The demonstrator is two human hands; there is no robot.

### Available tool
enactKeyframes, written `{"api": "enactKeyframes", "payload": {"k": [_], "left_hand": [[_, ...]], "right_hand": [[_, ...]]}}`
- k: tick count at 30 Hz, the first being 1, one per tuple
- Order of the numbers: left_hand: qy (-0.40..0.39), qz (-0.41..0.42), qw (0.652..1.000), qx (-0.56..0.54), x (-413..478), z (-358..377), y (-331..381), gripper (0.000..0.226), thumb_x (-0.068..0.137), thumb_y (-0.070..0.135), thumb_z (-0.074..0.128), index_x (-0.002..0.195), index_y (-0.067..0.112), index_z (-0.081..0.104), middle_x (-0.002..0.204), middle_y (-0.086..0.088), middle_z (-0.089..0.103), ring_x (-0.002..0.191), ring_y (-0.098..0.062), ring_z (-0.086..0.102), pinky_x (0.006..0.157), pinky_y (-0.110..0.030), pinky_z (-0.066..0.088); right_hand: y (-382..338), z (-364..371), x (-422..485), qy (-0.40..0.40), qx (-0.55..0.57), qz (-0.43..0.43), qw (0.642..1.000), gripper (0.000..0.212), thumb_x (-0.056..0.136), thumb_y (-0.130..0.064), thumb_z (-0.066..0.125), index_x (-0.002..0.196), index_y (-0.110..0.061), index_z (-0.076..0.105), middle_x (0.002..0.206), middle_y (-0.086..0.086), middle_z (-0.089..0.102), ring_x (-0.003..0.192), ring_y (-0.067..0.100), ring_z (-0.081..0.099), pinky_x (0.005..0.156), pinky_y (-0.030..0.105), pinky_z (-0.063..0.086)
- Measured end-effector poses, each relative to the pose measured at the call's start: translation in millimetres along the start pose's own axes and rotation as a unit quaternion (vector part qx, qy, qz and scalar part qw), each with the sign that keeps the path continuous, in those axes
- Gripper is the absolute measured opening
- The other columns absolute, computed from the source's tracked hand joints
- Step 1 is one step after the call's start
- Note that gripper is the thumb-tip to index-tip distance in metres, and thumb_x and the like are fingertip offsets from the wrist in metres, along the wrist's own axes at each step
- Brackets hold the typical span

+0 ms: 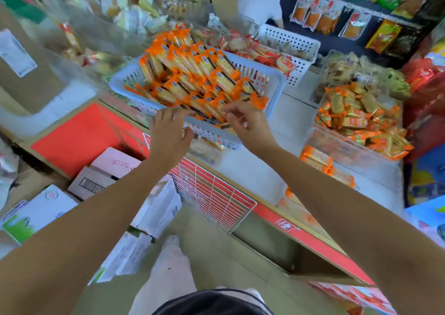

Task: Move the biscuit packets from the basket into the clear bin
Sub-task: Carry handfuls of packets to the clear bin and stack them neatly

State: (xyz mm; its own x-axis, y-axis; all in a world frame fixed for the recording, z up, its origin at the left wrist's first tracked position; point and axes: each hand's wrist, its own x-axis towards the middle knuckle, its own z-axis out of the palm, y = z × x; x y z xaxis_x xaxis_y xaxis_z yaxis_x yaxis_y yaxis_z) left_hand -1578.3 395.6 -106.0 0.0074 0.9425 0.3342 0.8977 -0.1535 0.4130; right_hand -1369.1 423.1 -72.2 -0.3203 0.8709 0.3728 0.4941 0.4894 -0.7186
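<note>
OK, packets (192, 73) are long thin orange bars, stacked on edge in rows and piled above the rim of the basket (277, 83). Long axes mostly run diagonal, from far-left of the fingers to near-right. A few at the near edge lie flatter and more crosswise.

The pile sits just beyond and above both sets of fingertips. The nearest row is touching them.

Left hand (168, 134): reaches over the near rim. Fingers (177, 112) are bent and slightly spread, tips on the nearest packets. The thumb hangs apart below them, on the outer side of the rim. No grip closed.

Right hand (248, 124): thumb and forefinger (232, 108) are curled close together and pinch packets of the near row. One orange end pokes out just right of the knuckles and a dark strip shows under the thumb. Motion blur, so I can't count how many it holds.

Bin (375, 170): clear, right of the right-hand fingers and nearer the person, well apart from them. A few of the same packets lie in its left end.
</note>
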Motion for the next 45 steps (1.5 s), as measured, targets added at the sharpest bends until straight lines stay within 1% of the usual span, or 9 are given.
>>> {"api": "enactKeyframes", "payload": {"k": [6, 10, 13, 21, 24, 32, 37, 42, 45], "left_hand": [[-0.032, -0.043, 0.998, 0.039, 40.0, -16.2, -93.4, 0.053, 0.094, 0.034, 0.036, 0.144, 0.015, 0.04, 0.154, -0.015, 0.027, 0.144, -0.035, 0.016, 0.117, -0.05, 0.013], [-0.05, -0.052, 0.997, 0.028, 71.1, -26.6, -143.3, 0.056, 0.101, 0.033, 0.033, 0.152, 0.014, 0.022, 0.161, -0.012, 0.007, 0.148, -0.028, -0.001, 0.12, -0.043, -0.001], [-0.069, -0.048, 0.996, 0.03, 89.5, -30.3, -171.6, 0.057, 0.103, 0.032, 0.031, 0.153, 0.011, 0.012, 0.161, -0.01, -0.001, 0.148, -0.025, -0.007, 0.119, -0.038, -0.005], [-0.112, -0.007, 0.994, 0.009, 102.7, -19.8, -216.3, 0.078, 0.091, 0.053, 0.003, 0.152, 0.005, 0.01, 0.161, -0.01, 0.001, 0.148, -0.021, -0.007, 0.121, -0.037, -0.003], [-0.098, -0.003, 0.995, -0.006, 101.7, -16.7, -216.7, 0.075, 0.094, 0.051, 0.005, 0.152, 0.003, 0.01, 0.161, -0.01, 0.002, 0.147, -0.018, -0.009, 0.121, -0.037, -0.002], [-0.085, 0.005, 0.996, 0.0, 101.3, -11.9, -220.8, 0.071, 0.099, 0.05, 0.012, 0.151, 0.002, 0.017, 0.16, -0.012, 0.007, 0.148, -0.023, -0.003, 0.122, -0.04, 0.004], [-0.072, 0.015, 0.997, 0.003, 104.9, -13.5, -223.1, 0.071, 0.098, 0.05, 0.016, 0.148, 0.001, 0.027, 0.159, -0.013, 0.018, 0.148, -0.026, 0.008, 0.121, -0.041, 0.008], [-0.029, 0.013, 0.999, -0.036, 122.4, -20.8, -214.4, 0.065, 0.096, 0.049, 0.025, 0.14, 0.004, 0.043, 0.148, -0.012, 0.037, 0.141, -0.029, 0.026, 0.116, -0.042, 0.02], [0.02, -0.027, 0.984, -0.173, 140.7, -31.5, -187.2, 0.05, 0.097, 0.044, 0.039, 0.13, 0.009, 0.053, 0.126, -0.001, 0.055, 0.124, -0.022, 0.044, 0.102, -0.03, 0.03]], "right_hand": [[-3.7, 59.5, 78.0, -0.055, -0.048, 0.015, 0.997, 0.02, 0.097, -0.014, 0.053, 0.112, -0.014, 0.065, 0.092, -0.013, 0.06, 0.079, 0.002, 0.056, 0.066, 0.011, 0.045], [-2.4, 100.8, 123.8, -0.096, -0.072, 0.056, 0.991, 0.02, 0.096, -0.015, 0.056, 0.115, -0.012, 0.064, 0.097, 0.003, 0.064, 0.087, 0.016, 0.059, 0.076, 0.031, 0.051], [-2.9, 127.5, 147.9, -0.126, -0.06, 0.086, 0.986, 0.016, 0.095, -0.018, 0.059, 0.11, -0.014, 0.064, 0.091, 0.0, 0.063, 0.081, 0.013, 0.059, 0.075, 0.032, 0.051], [-2.0, 180.3, 204.3, -0.18, -0.044, 0.14, 0.973, 0.011, 0.091, -0.024, 0.064, 0.099, -0.018, 0.067, 0.093, 0.004, 0.066, 0.081, 0.018, 0.061, 0.073, 0.036, 0.052], [-4.5, 198.2, 220.8, -0.198, -0.076, 0.139, 0.967, 0.017, 0.09, -0.03, 0.065, 0.101, -0.018, 0.069, 0.094, -0.001, 0.066, 0.077, 0.009, 0.058, 0.072, 0.027, 0.047], [-5.3, 224.7, 243.3, -0.206, -0.173, 0.126, 0.955, 0.013, 0.079, -0.029, 0.067, 0.074, -0.017, 0.069, 0.074, -0.006, 0.065, 0.076, 0.016, 0.065, 0.069, 0.037, 0.057], [-2.5, 196.1, 247.0, -0.128, -0.08, 0.169, 0.974, 0.006, 0.08, -0.019, 0.07, 0.075, -0.015, 0.071, 0.067, -0.012, 0.062, 0.066, 0.003, 0.059, 0.062, 0.021, 0.049], [-8.9, 149.6, 241.9, -0.037, 0.122, 0.226, 0.966, 0.003, 0.089, -0.007, 0.063, 0.087, -0.008, 0.066, 0.075, 0.011, 0.07, 0.069, 0.022, 0.07, 0.07, 0.032, 0.06], [-10.7, 129.3, 237.5, 0.018, 0.236, 0.262, 0.936, 0.007, 0.093, -0.004, 0.058, 0.087, -0.005, 0.061, 0.084, 0.015, 0.069, 0.077, 0.027, 0.071, 0.074, 0.035, 0.059]]}}
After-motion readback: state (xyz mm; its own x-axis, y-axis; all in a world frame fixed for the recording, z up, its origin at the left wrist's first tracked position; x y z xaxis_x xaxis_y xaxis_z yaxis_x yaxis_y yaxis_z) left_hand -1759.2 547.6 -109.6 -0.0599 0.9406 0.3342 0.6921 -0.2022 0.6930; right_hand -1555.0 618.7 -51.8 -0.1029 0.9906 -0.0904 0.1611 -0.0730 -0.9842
